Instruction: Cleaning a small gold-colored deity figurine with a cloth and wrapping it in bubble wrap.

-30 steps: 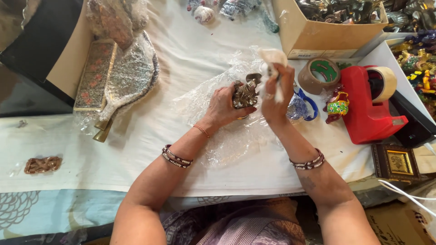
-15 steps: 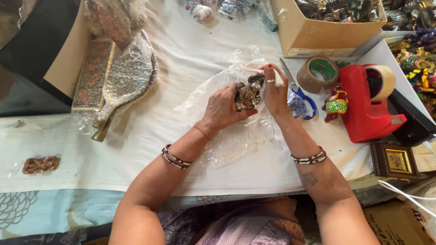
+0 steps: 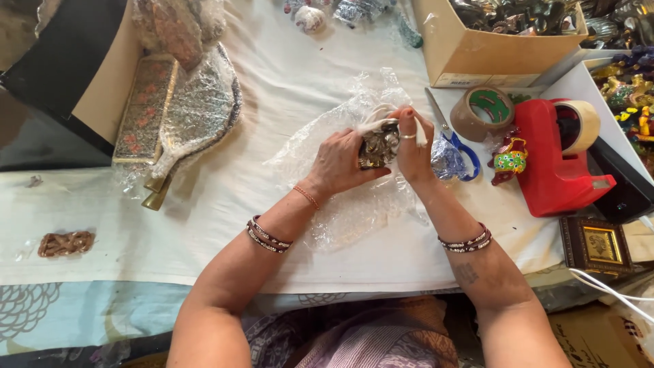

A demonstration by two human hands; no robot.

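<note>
White cloth covers my worktop (image 3: pixel 272 102), with a sheet of clear bubble wrap (image 3: pixel 340 211) spread at its centre. Above the wrap, my left hand (image 3: pixel 338 163) grips a small dark metal ornament (image 3: pixel 379 144), while my right hand (image 3: pixel 413 140) closes on its far side, pinching a white strip against it. Blue-handled scissors (image 3: pixel 456 146), a roll of brown tape (image 3: pixel 482 112) and a red tape dispenser (image 3: pixel 562 163) lie to the right. A cardboard box (image 3: pixel 477 61) stands beyond; a wrapped tray (image 3: pixel 197 112) lies left.
</note>
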